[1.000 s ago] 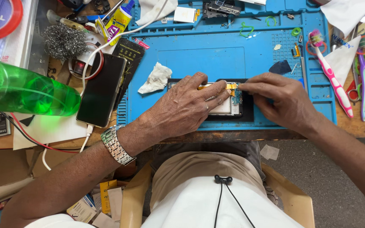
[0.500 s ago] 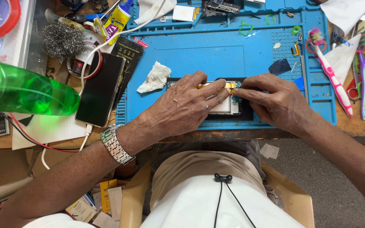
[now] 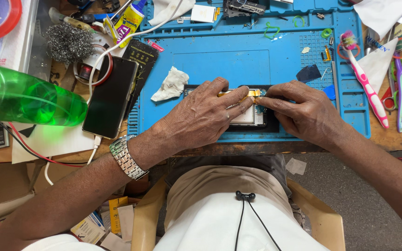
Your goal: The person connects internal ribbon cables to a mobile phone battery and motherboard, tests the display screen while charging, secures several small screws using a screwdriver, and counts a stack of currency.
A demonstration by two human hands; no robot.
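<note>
Both hands on an opened phone (image 3: 252, 116) lying flat on the blue mat (image 3: 219, 60), near the mat's front edge, at the table's near side.

Left hand (image 3: 201, 116) lies palm down over the phone's left and middle part, fingers curled, fingertips pressing on a yellow flex strip (image 3: 238, 93) that runs along the phone's top edge. Not a closed grip, more a flat press. Metal watch (image 3: 126, 157) on that wrist.

Right hand (image 3: 303, 111) comes in from the right, thumb and forefinger pinched together at the strip's right end, just where it meets the left fingertips. Cannot tell whether it pinches the strip itself or a small tool; too small to see.

Only a bit of the phone's inside shows between the hands: pale plate, dark frame.

Around it:
- crumpled white wipe (image 3: 170, 84) on the mat, just left of the left hand
- black phone (image 3: 111, 96) with white cable, screen up, off the mat's left edge
- green bottle (image 3: 24, 95) lying on its side, far left
- steel wool (image 3: 68, 42) behind the bottle
- pink toothbrush (image 3: 366, 79) across the mat's right edge
- small dark patch (image 3: 309, 73) on the mat, behind the right hand
</note>
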